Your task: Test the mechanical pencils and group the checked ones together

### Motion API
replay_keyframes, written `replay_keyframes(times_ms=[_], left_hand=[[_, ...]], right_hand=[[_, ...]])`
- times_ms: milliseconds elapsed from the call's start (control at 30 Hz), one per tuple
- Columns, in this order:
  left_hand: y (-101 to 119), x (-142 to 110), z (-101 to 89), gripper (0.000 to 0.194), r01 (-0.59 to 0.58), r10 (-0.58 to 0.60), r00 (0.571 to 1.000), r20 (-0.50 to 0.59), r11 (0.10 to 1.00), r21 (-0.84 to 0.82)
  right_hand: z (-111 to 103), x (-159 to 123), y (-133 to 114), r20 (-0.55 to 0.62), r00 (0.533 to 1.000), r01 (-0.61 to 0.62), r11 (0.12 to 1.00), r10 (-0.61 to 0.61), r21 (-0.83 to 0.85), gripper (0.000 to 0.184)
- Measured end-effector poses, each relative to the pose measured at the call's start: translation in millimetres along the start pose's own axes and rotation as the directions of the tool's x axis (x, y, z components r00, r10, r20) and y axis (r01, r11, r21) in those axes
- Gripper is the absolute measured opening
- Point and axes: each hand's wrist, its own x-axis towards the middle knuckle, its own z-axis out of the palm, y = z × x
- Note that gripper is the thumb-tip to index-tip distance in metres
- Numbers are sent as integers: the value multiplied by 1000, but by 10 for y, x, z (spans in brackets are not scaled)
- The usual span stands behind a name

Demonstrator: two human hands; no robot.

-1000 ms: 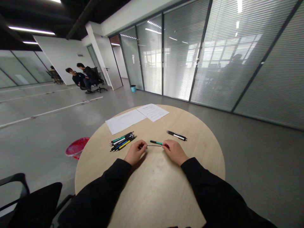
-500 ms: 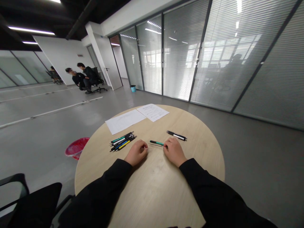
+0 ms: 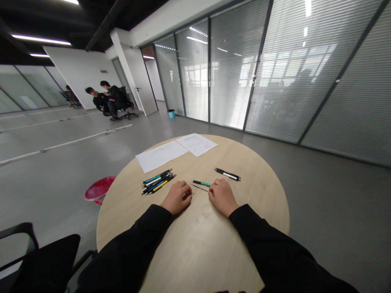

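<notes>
My left hand (image 3: 177,198) rests on the table with its fingers curled in a pinch. A tiny thin piece shows at its fingertips, too small to name. Opposite it, my right hand (image 3: 222,197) is closed on the near end of a thin dark pen refill (image 3: 199,187), whose tip points toward my left hand. Just beyond the refill lies a green and black pen barrel (image 3: 201,183), its right end close to my right fingers. Left of my left hand is a pile of several pens (image 3: 157,182) in green, white, blue and yellow.
Two black and white pens (image 3: 227,174) lie beyond my right hand. Printed sheets (image 3: 161,156) cover part of the far edge of the round table (image 3: 195,252). A red basin (image 3: 98,189) and a black chair (image 3: 45,260) stand at the left. Two people sit farther back.
The refill has tilted, its right end now nearer to me. My right hand has shifted slightly left, and my left hand slightly right. The pens and sheets lie as before.
</notes>
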Motion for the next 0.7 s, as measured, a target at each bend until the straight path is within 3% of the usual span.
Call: replay_keyframes(times_ms=[700], left_hand=[[-34,18,-32,7,3,-7,998,-55,997,-76]], right_hand=[[-17,4,-13,-12,1000,21,1000,-22,-7,15]])
